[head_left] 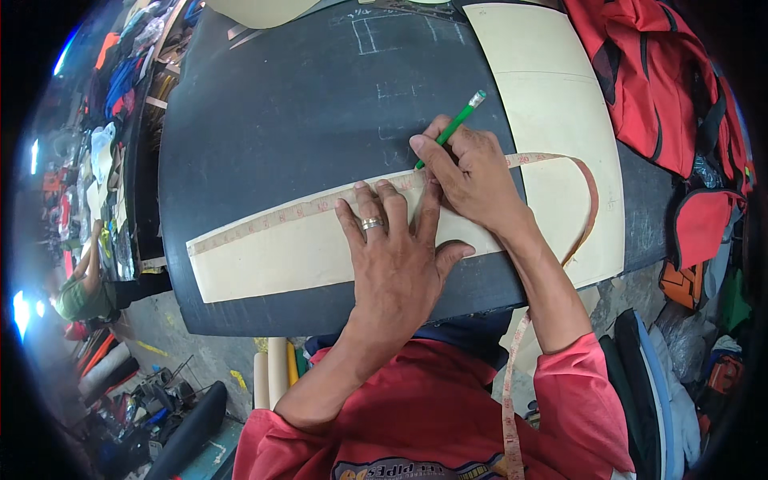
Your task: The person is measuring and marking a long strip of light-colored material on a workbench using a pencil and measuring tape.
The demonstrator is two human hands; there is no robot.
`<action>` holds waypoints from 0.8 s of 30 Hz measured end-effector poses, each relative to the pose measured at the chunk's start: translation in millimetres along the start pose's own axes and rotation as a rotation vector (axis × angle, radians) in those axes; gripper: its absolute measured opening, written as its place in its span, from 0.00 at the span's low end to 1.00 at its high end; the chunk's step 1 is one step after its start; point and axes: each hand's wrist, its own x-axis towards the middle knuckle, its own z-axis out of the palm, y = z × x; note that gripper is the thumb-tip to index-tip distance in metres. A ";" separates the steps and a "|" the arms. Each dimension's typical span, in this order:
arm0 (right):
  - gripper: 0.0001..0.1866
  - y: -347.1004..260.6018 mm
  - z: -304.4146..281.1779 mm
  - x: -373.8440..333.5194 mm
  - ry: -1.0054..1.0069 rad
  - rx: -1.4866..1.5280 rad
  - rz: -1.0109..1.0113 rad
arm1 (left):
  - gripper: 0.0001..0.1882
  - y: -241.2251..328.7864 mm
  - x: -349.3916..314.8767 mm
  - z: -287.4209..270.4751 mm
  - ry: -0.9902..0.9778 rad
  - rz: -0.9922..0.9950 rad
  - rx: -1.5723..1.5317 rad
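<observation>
A long cream paper strip [272, 260] lies across the dark table. Along its far edge runs a measuring tape [280, 214], which loops to the right and hangs down past the table's front edge. My left hand [392, 248] lies flat with fingers spread, pressing the tape and paper down; a ring shows on one finger. In my right hand [476, 180] is a green pencil [458, 128], gripped between thumb and fingers. Its tip meets the far edge of the paper strip, beside the tape and close to my left fingertips.
The dark table [280, 112] carries chalk marks. A large cream sheet [552, 104] lies right, with a red bag [648, 72] beyond it. Another cream piece [260, 10] sits at the far edge. A person [88, 292] is at the left, near cluttered shelves. Rolls [276, 372] stand below the front edge.
</observation>
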 end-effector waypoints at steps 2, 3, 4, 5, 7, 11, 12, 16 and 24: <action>0.14 -4.1 0.3 -0.1 0.004 0.018 0.008 | 0.46 -0.5 0.0 -0.4 0.001 -0.001 0.001; 0.14 -5.8 0.1 -0.1 0.008 0.036 0.014 | 0.46 -0.4 -0.2 -0.5 0.000 -0.001 0.001; 0.14 -5.4 -0.7 -0.1 0.007 0.036 0.016 | 0.46 -0.3 -0.3 -0.7 0.006 0.002 -0.007; 0.14 -4.5 -2.0 0.0 -0.009 0.020 0.033 | 0.47 -0.2 -0.5 -0.7 0.013 0.005 -0.015; 0.14 -3.9 -2.6 0.0 -0.027 0.006 0.050 | 0.48 -0.2 -0.4 0.1 0.010 0.005 -0.009; 0.14 -3.8 -2.2 -0.2 -0.037 0.011 0.071 | 0.48 -0.3 -0.6 0.8 0.010 0.005 -0.003; 0.15 -4.1 -2.6 0.0 -0.034 0.013 0.082 | 0.48 -0.1 -0.5 0.2 0.009 0.006 -0.003; 0.15 0.0 -0.1 -0.3 -0.002 -0.006 0.011 | 0.48 -0.1 -0.6 0.2 0.015 0.006 -0.007; 0.13 -6.5 2.5 -1.6 0.043 0.055 0.004 | 0.46 0.4 1.5 0.1 -0.004 -0.001 0.004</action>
